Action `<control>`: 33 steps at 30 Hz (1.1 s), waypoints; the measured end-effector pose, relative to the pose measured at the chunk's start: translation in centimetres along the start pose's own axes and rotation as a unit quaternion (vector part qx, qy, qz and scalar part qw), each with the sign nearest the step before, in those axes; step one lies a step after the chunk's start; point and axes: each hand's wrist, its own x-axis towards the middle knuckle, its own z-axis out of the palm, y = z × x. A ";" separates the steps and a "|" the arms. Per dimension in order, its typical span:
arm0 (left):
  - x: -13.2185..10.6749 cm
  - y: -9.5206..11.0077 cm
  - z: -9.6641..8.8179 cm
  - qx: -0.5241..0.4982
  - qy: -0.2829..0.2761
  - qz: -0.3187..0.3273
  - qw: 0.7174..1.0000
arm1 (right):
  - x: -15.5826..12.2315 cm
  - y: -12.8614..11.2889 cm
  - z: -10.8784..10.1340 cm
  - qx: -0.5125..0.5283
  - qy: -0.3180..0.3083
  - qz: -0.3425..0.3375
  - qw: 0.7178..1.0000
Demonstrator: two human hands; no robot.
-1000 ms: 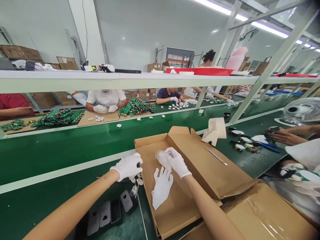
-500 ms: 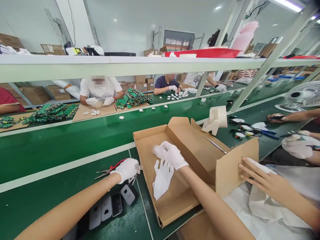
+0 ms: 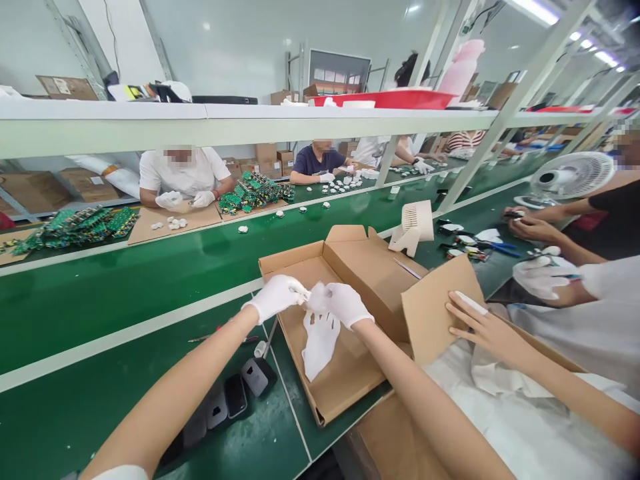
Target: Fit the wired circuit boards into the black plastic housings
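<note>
The clear bag (image 3: 316, 299) hangs over the open cardboard box (image 3: 350, 375), between the two gloved hands. From where I stand, the likeliest slip is a small one: the bag is so limp that its side could fold inward, and a piece pushed against that fold might drop past it. Loose glove fabric could also snag a piece or drag the bag askew. The bag itself looks thin, filmy and crumpled, cloudy white against the brown card; I can't make out its mouth, or whether anything is inside.

The right hand (image 3: 347, 305) has its fingers pinched on the bag's near edge. The left hand (image 3: 278, 299) reaches in from the other side, fingers together on a small white piece (image 3: 301, 293), close up to the bag. Just below, a spare white glove (image 3: 320, 348) lies flat in the box, pale enough that a fallen piece could be lost on it. Beyond the box's side, the green desk (image 3: 265, 443) carries dark cases (image 3: 235, 395) and another white piece (image 3: 261, 349).
</note>
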 end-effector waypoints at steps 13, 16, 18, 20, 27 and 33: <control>4.0 -2.1 5.3 -0.137 0.046 -0.063 0.987 | -0.3 1.5 0.8 0.199 -0.053 -0.037 0.978; 5.5 -2.1 6.2 -0.171 0.068 -0.102 0.978 | -0.5 1.6 1.1 0.215 -0.052 -0.052 0.974; 6.0 -2.0 6.5 -0.184 0.080 -0.124 0.972 | -0.6 1.5 0.8 0.211 -0.051 -0.065 0.974; 6.0 -1.7 6.5 -0.195 0.090 -0.128 0.968 | -0.8 1.4 0.3 0.206 -0.059 -0.080 0.974; 5.0 -1.5 5.6 -0.210 0.078 -0.137 0.965 | -1.3 0.9 -0.3 0.192 -0.093 -0.119 0.970; 6.5 -2.4 6.4 -0.227 0.182 -0.127 0.948 | -1.3 0.1 2.0 0.185 -0.023 -0.102 0.977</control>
